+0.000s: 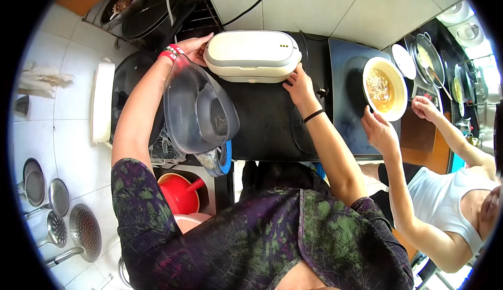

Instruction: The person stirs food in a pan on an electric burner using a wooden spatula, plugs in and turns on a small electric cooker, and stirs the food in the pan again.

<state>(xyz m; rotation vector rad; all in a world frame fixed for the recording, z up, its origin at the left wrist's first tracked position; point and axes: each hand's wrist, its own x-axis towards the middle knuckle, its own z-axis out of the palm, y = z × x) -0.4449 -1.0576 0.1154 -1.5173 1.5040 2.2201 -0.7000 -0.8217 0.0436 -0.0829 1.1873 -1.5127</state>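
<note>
A cream-white oval appliance with a closed lid rests at the back of the black counter. My left hand, with red bands at the wrist, holds its left end. At its lower right corner, my right hand has its fingers against the side; a black band circles that wrist. Beneath my left forearm, a clear plastic container sits tilted at the counter's left part.
At the right, another person's hand touches a bowl of soupy food on a dark cooktop. Pans fill a rack at the back left. A red bowl is below the counter; strainers hang at the left.
</note>
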